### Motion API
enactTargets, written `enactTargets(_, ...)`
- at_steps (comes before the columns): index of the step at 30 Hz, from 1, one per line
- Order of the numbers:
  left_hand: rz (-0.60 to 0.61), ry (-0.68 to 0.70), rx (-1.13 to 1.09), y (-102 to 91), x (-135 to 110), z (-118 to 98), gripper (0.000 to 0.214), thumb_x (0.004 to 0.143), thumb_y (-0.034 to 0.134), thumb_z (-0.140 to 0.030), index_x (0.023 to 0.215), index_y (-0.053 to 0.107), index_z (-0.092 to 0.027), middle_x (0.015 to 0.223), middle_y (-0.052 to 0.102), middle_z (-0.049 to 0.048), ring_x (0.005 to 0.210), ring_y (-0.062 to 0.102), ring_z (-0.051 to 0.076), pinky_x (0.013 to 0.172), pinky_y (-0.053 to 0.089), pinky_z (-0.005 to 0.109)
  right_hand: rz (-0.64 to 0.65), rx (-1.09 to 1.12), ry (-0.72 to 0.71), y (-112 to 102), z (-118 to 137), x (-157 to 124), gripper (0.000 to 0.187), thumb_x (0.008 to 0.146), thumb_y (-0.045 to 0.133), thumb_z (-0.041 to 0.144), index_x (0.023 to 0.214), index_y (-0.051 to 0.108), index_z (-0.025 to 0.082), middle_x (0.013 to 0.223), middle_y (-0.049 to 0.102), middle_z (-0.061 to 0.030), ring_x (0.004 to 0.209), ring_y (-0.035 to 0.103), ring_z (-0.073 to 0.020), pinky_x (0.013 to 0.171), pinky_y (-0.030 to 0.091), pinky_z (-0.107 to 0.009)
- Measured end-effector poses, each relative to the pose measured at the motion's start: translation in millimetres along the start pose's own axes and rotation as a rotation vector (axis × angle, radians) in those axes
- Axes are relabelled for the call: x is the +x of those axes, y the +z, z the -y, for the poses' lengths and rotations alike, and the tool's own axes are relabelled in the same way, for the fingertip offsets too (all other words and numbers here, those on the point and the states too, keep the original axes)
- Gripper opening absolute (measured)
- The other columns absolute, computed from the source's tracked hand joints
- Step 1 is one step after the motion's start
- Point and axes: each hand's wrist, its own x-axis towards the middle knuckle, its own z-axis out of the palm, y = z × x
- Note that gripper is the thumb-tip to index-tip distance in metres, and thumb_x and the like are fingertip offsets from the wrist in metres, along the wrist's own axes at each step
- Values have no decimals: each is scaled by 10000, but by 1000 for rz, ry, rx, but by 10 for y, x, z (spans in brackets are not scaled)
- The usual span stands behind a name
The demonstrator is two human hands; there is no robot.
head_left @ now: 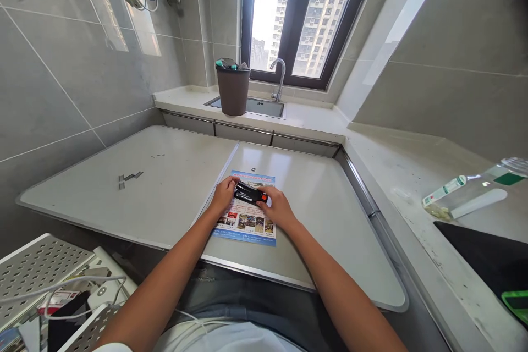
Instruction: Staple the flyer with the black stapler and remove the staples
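Note:
A black stapler (pixel 249 193) with a red piece at its right end is held between my two hands, over a printed flyer (pixel 247 237) on the white folding table (pixel 322 198). My left hand (pixel 224 196) is closed at the stapler's left end, fingertips at its far corner. The right end is gripped by my right hand (pixel 279 208), its thumb on the near side and fingers by the red piece. Left of the flyer lie several strips of staples (pixel 128 177). A small staple piece (pixel 253 169) rests beyond the flyer.
Behind the table, a brown bin (pixel 233 91) stands on the counter by the sink (pixel 266 107) and faucet (pixel 281 80). A clear plastic jar (pixel 482 192) lies on the right counter. A white perforated rack (pixel 45 261) with cables is at lower left.

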Motion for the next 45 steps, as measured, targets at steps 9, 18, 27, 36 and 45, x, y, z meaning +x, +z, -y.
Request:
enactTargets(9, 2, -34, -57, -19, 41, 55, 298, 957, 501, -323, 1027, 767, -209, 1092, 795, 78, 1042, 732, 256, 1022, 536, 406, -10, 167, 32, -168, -207, 13, 107, 817, 783, 288, 864, 694, 251, 1045, 807, -21, 1025, 746, -272, 947, 565, -421)
enactTargets(18, -24, -65, -76, -8, 44, 77, 319, 992, 515, -415, 987, 760, -210, 1051, 793, 83, 1023, 720, 266, 991, 526, 404, -81, 256, 76, -108, -331, 11, 223, 796, 817, 420, 890, 737, 234, 1073, 822, -57, 993, 771, -275, 969, 590, -458)
enactTargets(27, -62, -115, -213, 12, 61, 98, 371, 994, 504, -459, 920, 759, -199, 1008, 790, 92, 984, 731, 247, 984, 548, 393, -93, 225, 50, -76, -319, 28, 293, 813, 806, 399, 1057, 757, 244, 1158, 802, -64, 1045, 751, -274, 1008, 573, -477)
enactTargets(36, -125, -226, -588, 1, 129, -3, 483, 1009, 503, -579, 927, 719, -155, 1058, 795, 155, 1004, 774, 260, 1017, 569, 438, -17, 6, -70, 30, -121, 121, 347, 913, 703, 243, 1255, 750, 283, 1181, 799, -61, 1093, 741, -277, 1012, 586, -475)
enactTargets(45, 0, -383, -891, -137, 114, -165, 381, 1043, 433, -391, 1007, 703, -124, 1245, 752, 237, 1255, 715, 318, 1091, 574, 516, -36, -218, -514, -1, 131, -18, 345, 1090, 509, 191, 1301, 745, 328, 1353, 745, -61, 1293, 679, -256, 1160, 531, -537)
